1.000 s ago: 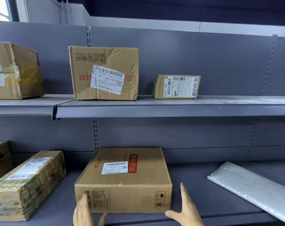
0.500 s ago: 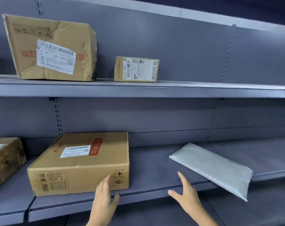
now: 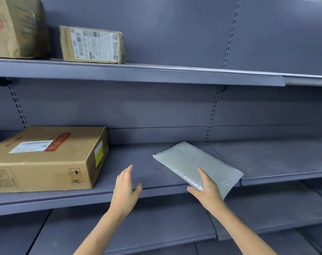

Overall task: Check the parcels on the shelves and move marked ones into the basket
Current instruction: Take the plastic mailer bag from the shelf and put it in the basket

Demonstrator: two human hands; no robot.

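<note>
The right hand (image 3: 208,190) lies with straight fingers on the near corner of one grey plastic parcel (image 3: 197,162). The left hand (image 3: 126,188), fingers straight and apart, holds nothing beside it. Three cardboard boxes: one (image 3: 46,159) left of the left hand, two (image 3: 92,45) (image 3: 14,28) on the shelf above.
</note>
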